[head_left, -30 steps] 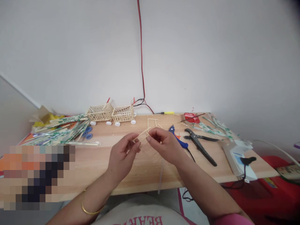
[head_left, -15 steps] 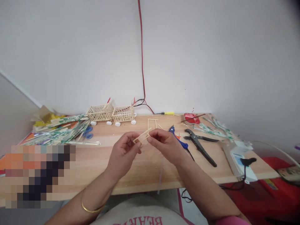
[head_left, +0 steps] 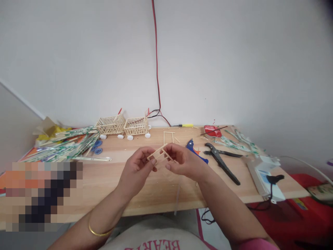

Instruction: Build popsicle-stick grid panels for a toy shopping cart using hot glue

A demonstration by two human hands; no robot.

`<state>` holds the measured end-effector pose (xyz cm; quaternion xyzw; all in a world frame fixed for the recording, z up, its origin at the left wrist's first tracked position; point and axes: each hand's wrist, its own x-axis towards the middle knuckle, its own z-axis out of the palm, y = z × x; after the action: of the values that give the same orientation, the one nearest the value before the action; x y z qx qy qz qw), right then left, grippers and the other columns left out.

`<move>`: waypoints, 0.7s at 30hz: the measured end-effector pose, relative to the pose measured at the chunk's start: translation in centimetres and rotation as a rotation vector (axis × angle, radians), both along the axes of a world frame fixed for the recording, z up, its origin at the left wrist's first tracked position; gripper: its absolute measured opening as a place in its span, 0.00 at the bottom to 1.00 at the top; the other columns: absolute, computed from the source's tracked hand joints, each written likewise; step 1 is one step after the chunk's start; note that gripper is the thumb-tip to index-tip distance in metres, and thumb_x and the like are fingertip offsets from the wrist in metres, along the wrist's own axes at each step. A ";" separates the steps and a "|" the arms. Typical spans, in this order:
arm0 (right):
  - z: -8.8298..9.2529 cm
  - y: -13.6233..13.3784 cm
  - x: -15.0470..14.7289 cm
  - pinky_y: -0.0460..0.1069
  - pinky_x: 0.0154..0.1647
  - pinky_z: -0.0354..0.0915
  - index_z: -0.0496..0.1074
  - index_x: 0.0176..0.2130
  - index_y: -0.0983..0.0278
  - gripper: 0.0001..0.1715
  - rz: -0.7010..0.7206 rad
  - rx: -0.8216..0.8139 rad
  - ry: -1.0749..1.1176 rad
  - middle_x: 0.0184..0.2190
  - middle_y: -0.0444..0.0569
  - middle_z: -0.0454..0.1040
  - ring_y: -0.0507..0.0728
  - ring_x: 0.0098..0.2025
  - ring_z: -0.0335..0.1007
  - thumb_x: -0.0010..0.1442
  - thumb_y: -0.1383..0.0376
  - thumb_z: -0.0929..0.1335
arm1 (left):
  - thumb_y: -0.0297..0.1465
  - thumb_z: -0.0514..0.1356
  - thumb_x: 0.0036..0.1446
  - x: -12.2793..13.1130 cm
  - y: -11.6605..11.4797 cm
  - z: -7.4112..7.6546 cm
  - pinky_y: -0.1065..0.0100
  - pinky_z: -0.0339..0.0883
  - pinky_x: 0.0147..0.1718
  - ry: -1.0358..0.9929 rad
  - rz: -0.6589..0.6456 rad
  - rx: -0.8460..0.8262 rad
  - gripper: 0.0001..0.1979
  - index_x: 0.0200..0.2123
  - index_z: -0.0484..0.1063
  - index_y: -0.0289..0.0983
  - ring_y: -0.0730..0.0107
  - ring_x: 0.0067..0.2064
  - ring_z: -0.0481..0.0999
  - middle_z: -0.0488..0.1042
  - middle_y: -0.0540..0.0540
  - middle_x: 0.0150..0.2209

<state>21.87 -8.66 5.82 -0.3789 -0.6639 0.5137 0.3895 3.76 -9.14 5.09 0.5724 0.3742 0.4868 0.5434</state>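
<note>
Rotating since a second ago: stick frame [head_left: 162, 156] was reading edge-on as one bar, now it's showing as a small ladder with its cross-pieces facing the camera. Right hand [head_left: 185, 161] is dropping a bit and rolling its wrist to do that; left hand [head_left: 137, 171] is barely shifting.

- Left hand is pinching the frame's near-left end between thumb and forefinger, other fingers curling in. Gold bangle [head_left: 97, 232] is sitting on that wrist.
- Right hand is pinching the frame's other side, thumb on top, fingers underneath.
- Frame is hanging in the air above the table [head_left: 156, 189], just left of the glue gun [head_left: 195, 152] and nearer to the camera.
- My read: the turn is exposing the joints, so this looks like checking or re-gripping, not gluing. The gun is lying untouched.

Going outward from the glue gun:
- Black cutters [head_left: 222, 163] are lying just right of it.
- An open stick rectangle [head_left: 169, 136] is lying flat just behind it to the left.
- Two stick carts [head_left: 122, 125] are standing well left of it, by the wall.
- A red-black wire [head_left: 156, 69] is running up the wall behind it.
</note>
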 end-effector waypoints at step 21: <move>-0.9 0.4 -0.5 0.46 0.32 0.57 0.69 0.30 0.65 0.11 -0.124 -0.095 0.214 0.26 0.42 0.67 0.49 0.30 0.60 0.51 0.60 0.71 | 0.29 0.64 0.49 0.2 0.5 -0.6 0.72 0.64 0.26 -0.062 -0.095 -0.162 0.07 0.33 0.72 0.35 0.77 0.25 0.68 0.69 0.51 0.29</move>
<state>21.41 -8.30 4.90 -0.3804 -0.5686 0.5571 0.4708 3.98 -8.59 4.53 0.5284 0.3680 0.4460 0.6217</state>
